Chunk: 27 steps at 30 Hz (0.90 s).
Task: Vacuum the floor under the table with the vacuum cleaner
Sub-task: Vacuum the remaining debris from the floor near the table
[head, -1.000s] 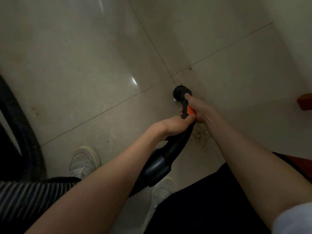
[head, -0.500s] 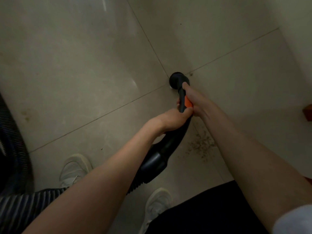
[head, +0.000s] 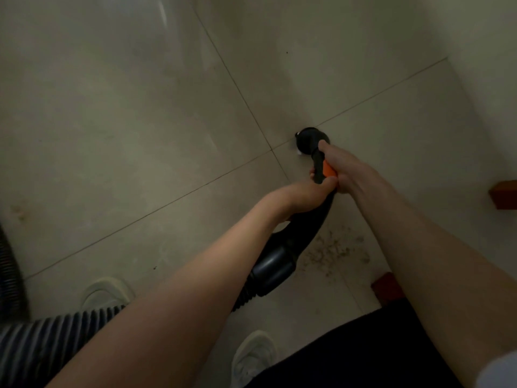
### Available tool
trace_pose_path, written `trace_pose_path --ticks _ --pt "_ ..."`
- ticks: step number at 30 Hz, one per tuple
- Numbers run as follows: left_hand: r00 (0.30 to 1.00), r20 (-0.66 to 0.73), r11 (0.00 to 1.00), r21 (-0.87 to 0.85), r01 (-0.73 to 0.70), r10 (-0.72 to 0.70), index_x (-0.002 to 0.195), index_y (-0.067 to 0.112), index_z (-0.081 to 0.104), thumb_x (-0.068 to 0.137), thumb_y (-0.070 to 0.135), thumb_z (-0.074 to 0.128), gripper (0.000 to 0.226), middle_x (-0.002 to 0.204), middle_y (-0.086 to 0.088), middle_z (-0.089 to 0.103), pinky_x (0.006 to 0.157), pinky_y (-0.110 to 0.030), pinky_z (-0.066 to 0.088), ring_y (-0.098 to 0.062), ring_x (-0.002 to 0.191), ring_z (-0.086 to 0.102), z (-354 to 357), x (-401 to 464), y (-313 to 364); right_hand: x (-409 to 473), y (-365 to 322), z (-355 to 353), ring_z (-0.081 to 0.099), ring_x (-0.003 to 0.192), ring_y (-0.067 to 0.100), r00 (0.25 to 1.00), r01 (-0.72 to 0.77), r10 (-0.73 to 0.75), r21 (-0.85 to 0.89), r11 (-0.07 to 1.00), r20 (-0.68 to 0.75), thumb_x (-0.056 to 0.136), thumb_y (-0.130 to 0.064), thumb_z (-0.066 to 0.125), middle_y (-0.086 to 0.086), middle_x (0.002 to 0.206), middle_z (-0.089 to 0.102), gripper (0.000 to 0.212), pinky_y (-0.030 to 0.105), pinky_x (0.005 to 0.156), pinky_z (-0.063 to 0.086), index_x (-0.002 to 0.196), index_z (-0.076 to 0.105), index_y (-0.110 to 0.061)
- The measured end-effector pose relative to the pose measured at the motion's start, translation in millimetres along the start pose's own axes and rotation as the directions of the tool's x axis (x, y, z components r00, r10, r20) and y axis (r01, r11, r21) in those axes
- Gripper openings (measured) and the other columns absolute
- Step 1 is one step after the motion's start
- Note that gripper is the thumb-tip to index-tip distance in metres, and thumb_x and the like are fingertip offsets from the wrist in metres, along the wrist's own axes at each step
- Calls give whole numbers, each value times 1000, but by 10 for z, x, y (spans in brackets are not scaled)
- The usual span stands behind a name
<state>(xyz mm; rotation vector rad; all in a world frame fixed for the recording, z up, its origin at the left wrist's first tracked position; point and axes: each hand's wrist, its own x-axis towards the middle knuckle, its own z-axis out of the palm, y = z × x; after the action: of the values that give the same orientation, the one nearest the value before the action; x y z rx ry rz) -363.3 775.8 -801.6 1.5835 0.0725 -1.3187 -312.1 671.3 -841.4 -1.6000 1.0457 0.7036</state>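
Observation:
The vacuum cleaner's black round nozzle [head: 310, 141] sits on the pale tiled floor [head: 140, 121], just right of where the tile joints cross. Behind it runs the black wand with an orange collar [head: 328, 170]. My right hand [head: 349, 172] grips the wand at the orange collar. My left hand [head: 307, 196] grips the curved black handle just behind it. The ribbed hose [head: 246, 295] runs back under my left forearm. A patch of brown crumbs [head: 333, 250] lies on the floor between my arms, nearer to me than the nozzle.
My two white shoes [head: 105, 292] [head: 253, 357] stand on the tiles. A thick ribbed hose [head: 11, 275] curves along the left edge. Red-brown wooden pieces [head: 505, 196] [head: 387, 287] show at the right. A pale wall [head: 481, 65] rises at the far right.
The nozzle has slid forward over the tile joint and a little to the right, away from the crumb patch. Both hands kept their grip.

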Motion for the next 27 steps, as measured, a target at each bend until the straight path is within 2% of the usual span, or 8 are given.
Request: trace_pose_path --ticks 3,5,9,12,15,16,21,27 --pt "1000 16 1000 -7 -15 15 137 4 39 102 42 23 54 100 -10 57 78 -28 39 -23 84 52 -11 65 64 80 -45 -55 52 37 14 1000 -17 16 -13 1000 -10 103 -37 37 12 67 51 33 18 31 42 112 40 -6" --pt "1000 5 1000 -6 -27 27 134 3 41 102 41 23 53 79 -2 49 70 -28 39 -18 70 48 -11 94 83 122 -66 -75 52 35 14 1000 -23 23 -20 1000 -9 102 -38 38 11 67 52 34 17 32 42 112 41 -6" --pt "1000 -12 999 -22 -27 27 131 4 43 101 43 24 53 76 -1 48 73 -29 40 -15 66 47 -58 100 84 145 -126 -43 54 40 15 1000 -12 12 -17 1000 17 102 -38 39 11 68 52 34 18 32 42 116 41 -7" --pt "999 -35 997 -68 -20 18 134 5 41 100 46 26 55 86 -7 56 77 -33 44 -22 74 55 -177 78 72 132 -245 81 53 48 17 999 6 -4 -49 999 48 102 -37 39 11 67 52 32 19 33 44 111 40 -7" --pt "993 -112 998 -50 -43 37 143 6 30 100 45 25 58 130 -16 52 92 -37 43 -34 113 54 -309 97 78 138 -381 225 51 30 15 995 47 -42 -56 997 93 103 -38 37 13 66 52 32 18 30 41 111 39 -7" --pt "989 -139 998 -34 -53 48 144 6 30 101 44 24 58 136 -17 49 95 -37 41 -34 119 51 -340 108 91 157 -416 254 50 26 14 994 60 -54 -53 997 98 103 -39 37 13 64 52 33 17 30 40 112 39 -7" --pt "990 -134 999 -9 -46 44 144 4 29 101 44 23 59 139 -18 46 100 -38 39 -34 123 48 -301 157 145 241 -421 182 50 25 14 997 56 -52 -62 996 63 103 -40 35 11 49 56 39 17 29 40 122 42 -7" --pt "998 -68 1000 -3 -6 6 144 3 29 101 46 21 61 142 -19 43 105 -40 35 -35 127 45 -72 77 100 149 -208 45 51 53 20 999 2 1 -107 994 32 104 -40 31 13 69 50 54 18 29 40 137 38 2"
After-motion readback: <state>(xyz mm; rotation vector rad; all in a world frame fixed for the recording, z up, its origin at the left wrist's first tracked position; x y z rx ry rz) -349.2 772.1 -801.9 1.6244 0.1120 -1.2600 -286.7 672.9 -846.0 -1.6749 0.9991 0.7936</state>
